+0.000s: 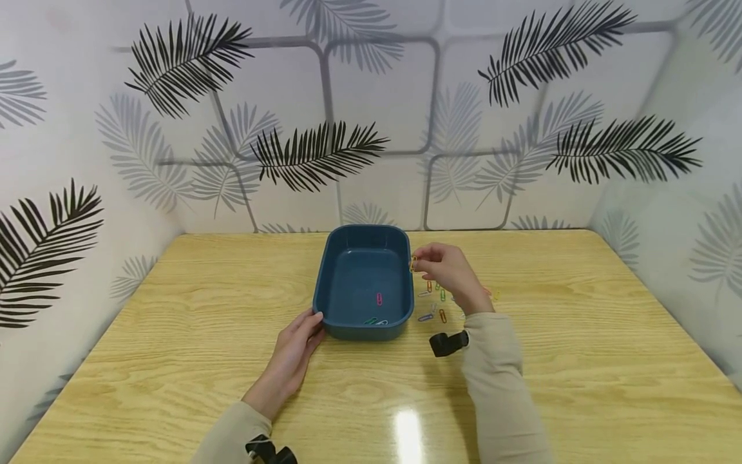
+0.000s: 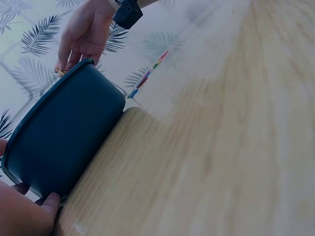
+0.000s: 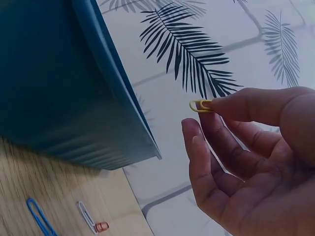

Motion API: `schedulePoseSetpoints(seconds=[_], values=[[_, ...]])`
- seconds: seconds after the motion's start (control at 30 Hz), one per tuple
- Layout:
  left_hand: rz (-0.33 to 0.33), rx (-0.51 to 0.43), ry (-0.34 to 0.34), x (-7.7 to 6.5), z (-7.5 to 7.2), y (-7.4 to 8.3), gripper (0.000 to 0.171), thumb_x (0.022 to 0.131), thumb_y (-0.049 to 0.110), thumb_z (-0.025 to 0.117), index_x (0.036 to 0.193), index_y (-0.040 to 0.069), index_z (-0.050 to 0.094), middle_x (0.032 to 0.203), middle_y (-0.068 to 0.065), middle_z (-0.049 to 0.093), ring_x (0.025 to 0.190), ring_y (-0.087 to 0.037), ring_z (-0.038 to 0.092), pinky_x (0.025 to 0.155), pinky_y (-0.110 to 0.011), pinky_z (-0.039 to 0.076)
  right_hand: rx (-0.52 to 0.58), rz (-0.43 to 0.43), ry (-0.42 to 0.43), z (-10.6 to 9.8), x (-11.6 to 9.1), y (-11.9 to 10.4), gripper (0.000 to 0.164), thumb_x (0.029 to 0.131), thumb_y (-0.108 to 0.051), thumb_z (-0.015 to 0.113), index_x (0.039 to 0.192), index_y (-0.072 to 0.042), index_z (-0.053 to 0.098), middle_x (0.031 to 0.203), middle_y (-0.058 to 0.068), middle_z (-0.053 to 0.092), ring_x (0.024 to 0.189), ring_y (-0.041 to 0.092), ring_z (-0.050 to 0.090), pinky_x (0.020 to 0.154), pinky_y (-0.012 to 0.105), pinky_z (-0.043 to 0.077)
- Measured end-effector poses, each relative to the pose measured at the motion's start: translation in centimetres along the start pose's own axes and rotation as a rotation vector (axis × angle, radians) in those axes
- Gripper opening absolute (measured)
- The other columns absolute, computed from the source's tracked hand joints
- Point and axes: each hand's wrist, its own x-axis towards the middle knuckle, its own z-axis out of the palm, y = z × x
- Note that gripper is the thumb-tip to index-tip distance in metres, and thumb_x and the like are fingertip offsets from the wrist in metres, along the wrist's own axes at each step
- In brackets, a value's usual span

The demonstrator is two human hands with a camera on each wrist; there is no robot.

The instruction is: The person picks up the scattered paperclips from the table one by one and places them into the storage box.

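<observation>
A dark blue plastic bin [image 1: 365, 332] stands on the table, with a pink paper clip [image 1: 379, 299], a green paper clip [image 1: 370, 320] and a white paper clip [image 1: 381, 323] on its floor. My left hand [image 1: 294, 351] grips the bin's near left corner, thumb over the rim. Between thumb and fingertip my right hand [image 1: 449, 270] pinches a yellow paper clip [image 3: 201, 105] beside the bin's right rim. The right wrist view shows this clip held in the air, apart from the bin wall.
Several loose paper clips lie right of the bin, among them a blue paper clip [image 1: 426, 318] and a brownish-red paper clip [image 1: 443, 316], partly under my right forearm. The wooden table [image 1: 203, 309] meets a leaf-patterned wall [image 1: 382, 187] at the back.
</observation>
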Motion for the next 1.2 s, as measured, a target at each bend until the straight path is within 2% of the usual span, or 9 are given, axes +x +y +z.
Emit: schedulePoseSetpoints(seconds=[0.2, 0.4, 0.57, 0.67, 0.8, 0.9, 1.03, 1.2], values=[[0.010, -0.002, 0.001, 0.1, 0.0, 0.1, 0.049, 0.101, 0.013, 0.049, 0.143, -0.009, 0.037, 0.145, -0.022, 0.038, 0.131, -0.027, 0.038, 0.108, -0.032, 0.039, 0.025, 0.004, 0.010, 0.4, -0.1, -0.6, 0.018, 0.094, -0.005, 0.058, 0.109, 0.004, 0.062, 0.104, 0.014, 0.066, 0.096, 0.026, 0.064, 0.083, 0.038, 0.055], [0.002, -0.007, 0.004, 0.0, 0.0, 0.1, 0.049, 0.101, 0.013, 0.049, 0.143, -0.009, 0.037, 0.146, -0.022, 0.038, 0.132, -0.027, 0.038, 0.106, -0.029, 0.040, 0.030, -0.007, -0.009, 1.2, 0.0, -0.7, 0.019, 0.094, -0.005, 0.059, 0.110, 0.005, 0.062, 0.103, 0.015, 0.066, 0.096, 0.028, 0.065, 0.090, 0.048, 0.053], [-0.006, -0.008, 0.004, 0.0, 0.1, 0.1, 0.050, 0.101, 0.013, 0.049, 0.144, -0.009, 0.036, 0.147, -0.022, 0.037, 0.133, -0.027, 0.037, 0.108, -0.031, 0.039, 0.033, -0.012, -0.018, 1.8, 0.1, -0.8, 0.016, 0.093, -0.003, 0.060, 0.107, 0.004, 0.064, 0.101, 0.014, 0.066, 0.092, 0.025, 0.065, 0.083, 0.038, 0.056], [-0.009, -0.007, 0.002, 0.0, 0.1, 0.1, 0.050, 0.101, 0.014, 0.049, 0.144, -0.009, 0.036, 0.147, -0.021, 0.036, 0.133, -0.027, 0.037, 0.108, -0.031, 0.038, 0.033, -0.020, -0.030, 2.2, 0.1, -0.7, 0.015, 0.093, -0.002, 0.060, 0.107, 0.005, 0.064, 0.101, 0.014, 0.066, 0.090, 0.022, 0.065, 0.082, 0.038, 0.057], [-0.003, -0.007, -0.001, -0.1, 0.0, 0.1, 0.050, 0.101, 0.014, 0.050, 0.144, -0.009, 0.037, 0.147, -0.022, 0.037, 0.133, -0.027, 0.037, 0.108, -0.032, 0.038, 0.028, -0.047, -0.058, 2.7, 0.2, -0.8, 0.018, 0.094, -0.002, 0.061, 0.109, 0.007, 0.063, 0.098, 0.014, 0.067, 0.092, 0.026, 0.065, 0.085, 0.044, 0.056], [-0.001, -0.004, -0.002, -0.1, 0.0, 0.1, 0.050, 0.101, 0.014, 0.050, 0.144, -0.009, 0.036, 0.147, -0.022, 0.037, 0.133, -0.027, 0.037, 0.108, -0.031, 0.039, 0.017, -0.054, -0.077, 2.9, 0.1, -0.9, 0.018, 0.094, -0.004, 0.061, 0.109, 0.006, 0.063, 0.094, 0.011, 0.067, 0.094, 0.031, 0.064, 0.084, 0.043, 0.056], [-0.005, -0.006, -0.003, -0.1, 0.1, 0.0, 0.050, 0.101, 0.014, 0.049, 0.144, -0.009, 0.036, 0.147, -0.022, 0.037, 0.132, -0.027, 0.037, 0.108, -0.030, 0.039, 0.022, -0.042, -0.081, 3.0, 0.0, -0.9, 0.017, 0.094, -0.005, 0.060, 0.108, 0.005, 0.064, 0.091, 0.009, 0.067, 0.097, 0.035, 0.062, 0.084, 0.044, 0.056], [-0.003, -0.011, -0.007, -0.1, 0.1, 0.0, 0.051, 0.101, 0.014, 0.050, 0.144, -0.009, 0.035, 0.147, -0.022, 0.036, 0.133, -0.027, 0.036, 0.108, -0.031, 0.038, 0.032, -0.027, -0.072, 3.0, -0.1, -0.9, 0.018, 0.095, -0.006, 0.060, 0.109, 0.005, 0.064, 0.096, 0.011, 0.067, 0.099, 0.036, 0.061, 0.087, 0.047, 0.054]])
